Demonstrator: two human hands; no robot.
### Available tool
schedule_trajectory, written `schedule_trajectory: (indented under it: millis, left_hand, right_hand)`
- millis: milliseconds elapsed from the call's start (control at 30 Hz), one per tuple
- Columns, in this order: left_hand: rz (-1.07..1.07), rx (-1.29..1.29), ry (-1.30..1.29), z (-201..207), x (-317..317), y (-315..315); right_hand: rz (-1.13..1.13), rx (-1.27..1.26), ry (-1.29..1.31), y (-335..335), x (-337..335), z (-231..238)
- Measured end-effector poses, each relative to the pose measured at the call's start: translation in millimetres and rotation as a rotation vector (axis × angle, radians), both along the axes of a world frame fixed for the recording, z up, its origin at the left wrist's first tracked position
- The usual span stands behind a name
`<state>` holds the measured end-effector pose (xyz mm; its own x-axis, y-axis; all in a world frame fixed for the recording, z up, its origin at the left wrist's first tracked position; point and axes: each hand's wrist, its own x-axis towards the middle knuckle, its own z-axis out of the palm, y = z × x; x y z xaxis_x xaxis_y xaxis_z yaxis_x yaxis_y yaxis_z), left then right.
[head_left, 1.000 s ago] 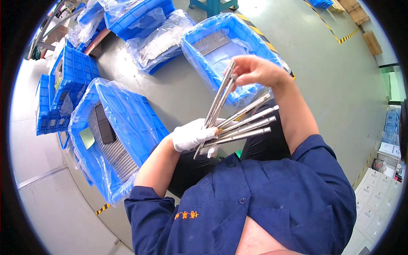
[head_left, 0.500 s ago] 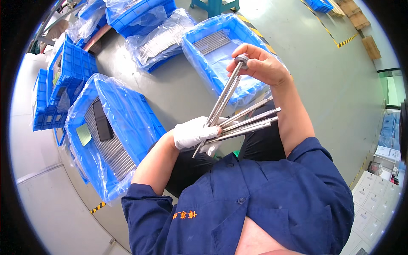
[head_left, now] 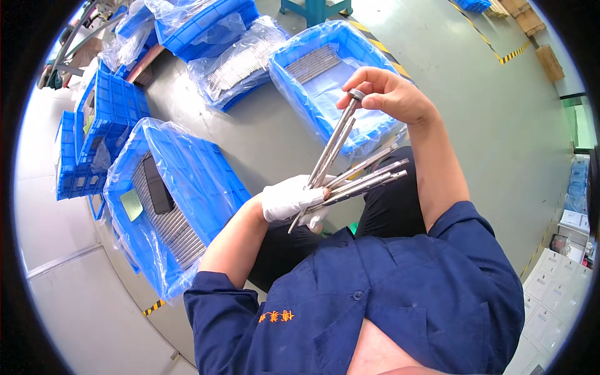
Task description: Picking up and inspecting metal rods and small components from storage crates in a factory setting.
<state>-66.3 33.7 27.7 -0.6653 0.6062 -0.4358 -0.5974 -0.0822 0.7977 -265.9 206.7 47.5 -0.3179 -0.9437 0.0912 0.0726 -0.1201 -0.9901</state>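
Wearing a white glove with bare fingertips, my left hand (head_left: 292,199) is closed round a fanned bunch of slim metal rods (head_left: 365,181) in front of my lap. Some of these rods point right; a few others slant up toward my bare right hand (head_left: 390,94). Between the thumb and fingers of that hand is a small dark ring (head_left: 356,94). It sits at the upper end of one slanting rod; whether the rod passes through it I cannot tell. Small holes show near the ends of several rods.
At left, a plastic-lined blue crate (head_left: 209,169) holds rows of rods, a black phone (head_left: 158,184) and a yellow-green note (head_left: 132,205). Ahead stands another lined crate (head_left: 284,94) with rods at its far end. Stacked blue crates (head_left: 112,112) and a teal stool (head_left: 312,11) stand farther off.
The ring has tilted from facing me to nearly edge-on at the rod's tip, and my right hand has turned slightly with it. My left hand keeps its hold on the rods.
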Motion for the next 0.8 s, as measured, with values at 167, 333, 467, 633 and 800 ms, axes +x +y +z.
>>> schedule_trajectory:
  millis: [167, 333, 467, 633, 800]
  left_hand:
    - [0.052, -0.030, 0.019, 4, 0, -5]
    - [-0.139, -0.268, 0.033, 4, -3, -11]
    - [-0.031, 0.026, 0.023, -11, 8, -1]
    - [0.047, -0.003, 0.017, -20, 16, 1]
    - [0.081, -0.010, -0.007, -21, 14, 5]
  right_hand:
    - [0.008, 0.007, -0.067, -13, 2, 3]
    - [0.031, 0.006, 0.023, -4, 0, 10]
    - [0.060, 0.071, -0.183, -6, 20, -2]
    - [0.100, 0.067, -0.169, -7, 15, -3]
    - [-0.272, -0.203, -0.440, 3, -14, -13]
